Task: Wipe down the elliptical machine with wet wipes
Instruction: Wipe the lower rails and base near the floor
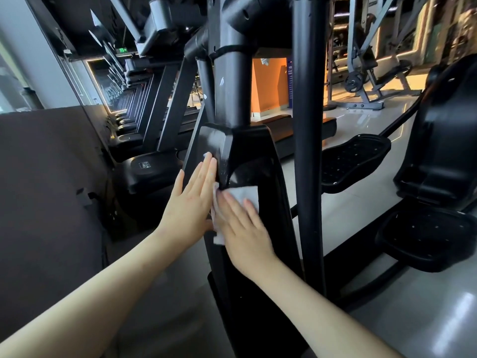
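**Two flat hands, one wipe on the elliptical**

From the head view, we look down our two bare forearms at the black elliptical [232, 86]. We count one white wipe [249, 196], two hands and two pedals.

The wipe lies flat on the front face of the glossy housing [260, 174], just below the point where the post meets it. Our right hand [240, 228] presses it there. The fingers [231, 202] are straight and slightly spread, and they curl round nothing. Part of the wipe shows past the fingertips, and a crumpled strip hangs out at the housing's left edge, between the two hands.

Our left hand [192, 200] rests on the housing's left face. Its fingers [206, 169] are straight and close together, pointing up, and the thumb stands apart. It holds nothing. Its palm edge sits just beside the hanging strip of wipe; we cannot tell whether they touch.

A tall black bar [307, 151] stands upright just right of the housing. Beyond it are the two black pedals [353, 161], one farther away and one nearer at lower right, above the pale shiny floor [348, 210].

A row of treadmills [144, 171] runs off to the left; we cannot count them. A grey weight machine [369, 81] stands at the back right.
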